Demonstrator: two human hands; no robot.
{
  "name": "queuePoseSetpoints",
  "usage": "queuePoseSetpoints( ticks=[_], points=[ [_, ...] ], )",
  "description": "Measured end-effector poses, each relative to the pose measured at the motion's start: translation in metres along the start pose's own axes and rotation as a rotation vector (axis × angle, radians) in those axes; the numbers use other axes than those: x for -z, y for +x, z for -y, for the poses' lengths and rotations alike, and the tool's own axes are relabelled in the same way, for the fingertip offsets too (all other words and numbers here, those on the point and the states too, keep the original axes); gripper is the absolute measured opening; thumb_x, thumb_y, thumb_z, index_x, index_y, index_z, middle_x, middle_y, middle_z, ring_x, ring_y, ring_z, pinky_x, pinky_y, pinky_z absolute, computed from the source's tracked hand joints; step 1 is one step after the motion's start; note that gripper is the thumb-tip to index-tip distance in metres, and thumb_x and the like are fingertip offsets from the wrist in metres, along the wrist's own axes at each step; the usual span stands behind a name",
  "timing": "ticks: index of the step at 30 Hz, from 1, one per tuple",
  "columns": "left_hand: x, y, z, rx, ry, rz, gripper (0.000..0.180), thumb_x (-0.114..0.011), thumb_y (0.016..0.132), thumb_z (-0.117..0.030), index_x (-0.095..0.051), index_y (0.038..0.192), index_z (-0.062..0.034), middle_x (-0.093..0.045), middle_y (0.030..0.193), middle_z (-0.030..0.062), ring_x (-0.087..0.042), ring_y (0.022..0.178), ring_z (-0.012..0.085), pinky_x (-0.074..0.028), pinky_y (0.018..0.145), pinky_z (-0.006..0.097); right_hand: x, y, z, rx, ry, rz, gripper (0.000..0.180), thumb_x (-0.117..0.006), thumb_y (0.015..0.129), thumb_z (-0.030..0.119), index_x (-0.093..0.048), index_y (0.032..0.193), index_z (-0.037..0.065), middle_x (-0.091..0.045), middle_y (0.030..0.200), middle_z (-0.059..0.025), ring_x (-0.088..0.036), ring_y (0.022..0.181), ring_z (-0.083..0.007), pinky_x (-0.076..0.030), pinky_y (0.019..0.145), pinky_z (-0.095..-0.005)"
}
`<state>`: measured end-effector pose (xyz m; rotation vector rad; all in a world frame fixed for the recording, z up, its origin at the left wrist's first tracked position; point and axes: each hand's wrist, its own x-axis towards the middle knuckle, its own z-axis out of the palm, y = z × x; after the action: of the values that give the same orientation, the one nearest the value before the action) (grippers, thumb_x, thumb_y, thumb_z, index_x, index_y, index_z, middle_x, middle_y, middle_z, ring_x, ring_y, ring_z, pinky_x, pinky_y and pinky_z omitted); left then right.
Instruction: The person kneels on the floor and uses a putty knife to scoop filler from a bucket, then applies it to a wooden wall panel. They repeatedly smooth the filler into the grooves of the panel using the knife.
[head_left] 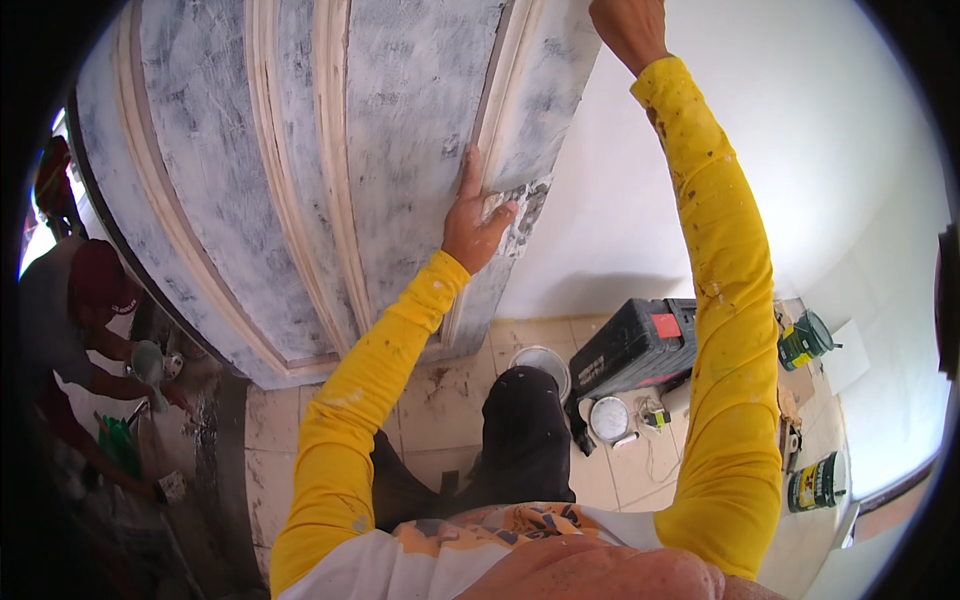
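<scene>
A large door [410, 130], patchily coated in white and grey, stands upright in front of me, with beige raised mouldings running along it. My left hand [475, 228] is near its right-hand side, thumb closed on a flat plate smeared with whitish putty [532, 210] and index finger stretched upward by a moulding [508, 80]. Whether the plate touches the door I cannot tell. My right hand [632, 30] is raised high at the upper edge, by the door's right edge. Its fingers are cut off by the picture, so anything in them is hidden.
On the tiled floor to my right are a black toolbox [625, 350], a bucket [545, 362], a white-filled tub [609, 420] and two green tubs [808, 340]. A white wall [830, 150] rises behind. At left, a co-worker [65, 330] bends over, holding a container [147, 362].
</scene>
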<state>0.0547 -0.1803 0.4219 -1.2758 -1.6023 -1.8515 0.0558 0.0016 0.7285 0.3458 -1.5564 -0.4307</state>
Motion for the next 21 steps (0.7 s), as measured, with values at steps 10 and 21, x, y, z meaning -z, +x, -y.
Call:
queuePoseSetpoints(
  ticks=[10, 21],
  points=[
    [0.002, -0.003, 0.003, 0.019, 0.084, 0.021, 0.088, -0.065, 0.096, -0.019, -0.007, 0.159, 0.0039, -0.025, 0.161, 0.0295, -0.027, 0.15, 0.0343, -0.023, 0.121, 0.035, -0.001, -0.118, 0.07, -0.027, 0.048, 0.092, 0.068, -0.055, 0.078, -0.01, -0.055, 0.142, 0.012, -0.059, 0.14, -0.0102, -0.052, 0.125, -0.0364, -0.038, 0.11, -0.0456],
    [0.031, 0.0, 0.005, 0.064, -0.133, 0.205, 0.044, -0.069, 0.093, -0.023, -0.064, 0.121, 0.0105, -0.004, 0.17, 0.0149, -0.008, 0.156, 0.03, -0.014, 0.123, 0.037, 0.077, -0.145, -0.003, 0.398, -0.193, 0.421, 0.084, -0.061, 0.077, -0.01, -0.049, 0.148, 0.033, -0.046, 0.155, 0.0045, -0.046, 0.133, -0.0252, -0.032, 0.116, -0.047]
  ],
)
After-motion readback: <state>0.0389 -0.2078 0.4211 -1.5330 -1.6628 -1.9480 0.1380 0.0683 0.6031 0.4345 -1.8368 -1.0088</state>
